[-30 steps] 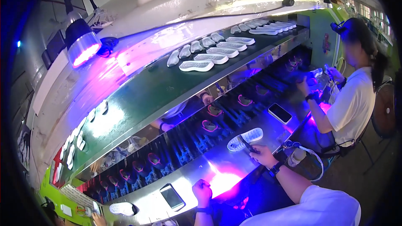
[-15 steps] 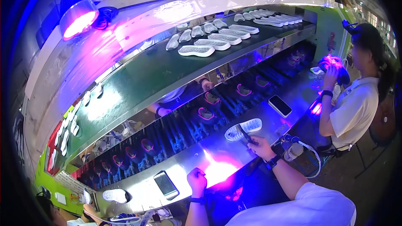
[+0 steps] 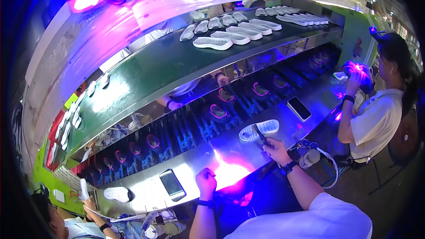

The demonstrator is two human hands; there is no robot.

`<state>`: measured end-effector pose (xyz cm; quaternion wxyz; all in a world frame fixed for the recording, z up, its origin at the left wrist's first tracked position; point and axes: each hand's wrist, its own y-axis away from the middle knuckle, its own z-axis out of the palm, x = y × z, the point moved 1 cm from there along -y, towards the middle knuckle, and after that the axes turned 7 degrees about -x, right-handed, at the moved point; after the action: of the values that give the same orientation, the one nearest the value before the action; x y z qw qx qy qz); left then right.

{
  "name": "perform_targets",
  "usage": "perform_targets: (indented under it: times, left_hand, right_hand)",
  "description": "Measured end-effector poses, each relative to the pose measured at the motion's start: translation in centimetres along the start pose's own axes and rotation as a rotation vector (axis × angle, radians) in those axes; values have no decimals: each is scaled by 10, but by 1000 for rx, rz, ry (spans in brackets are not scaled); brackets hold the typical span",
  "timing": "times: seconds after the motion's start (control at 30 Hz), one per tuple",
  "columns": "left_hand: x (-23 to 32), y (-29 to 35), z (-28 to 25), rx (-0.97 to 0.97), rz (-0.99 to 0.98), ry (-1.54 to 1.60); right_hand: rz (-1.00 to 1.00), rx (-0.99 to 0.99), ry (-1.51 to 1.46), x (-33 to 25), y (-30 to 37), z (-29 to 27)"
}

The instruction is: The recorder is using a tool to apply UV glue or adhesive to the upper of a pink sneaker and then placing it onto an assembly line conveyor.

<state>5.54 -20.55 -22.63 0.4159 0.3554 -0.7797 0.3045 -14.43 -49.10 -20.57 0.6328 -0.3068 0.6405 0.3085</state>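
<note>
Phone (image 3: 172, 185) lies near the left hand (image 3: 206, 183), which is curled closed with nothing visible in it. On the bench (image 3: 197, 161) farther right, one white sole (image 3: 270, 126) looks mid-work, how much remains unclear, under a dark tool (image 3: 260, 134) held by the right hand (image 3: 276, 151).

I cannot read any word or number from where I stand. At the left, by the green panel (image 3: 52, 183), a white sheet (image 3: 71, 177) carries rows of small dark marks, like print, but these are too small for reading.
</note>
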Motion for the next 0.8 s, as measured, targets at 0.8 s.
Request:
perform_targets:
  times: [0.8]
  left_hand:
    - [211, 40, -167, 329, 408, -101]
  right_hand:
    - [4, -50, 67, 6, -7, -19]
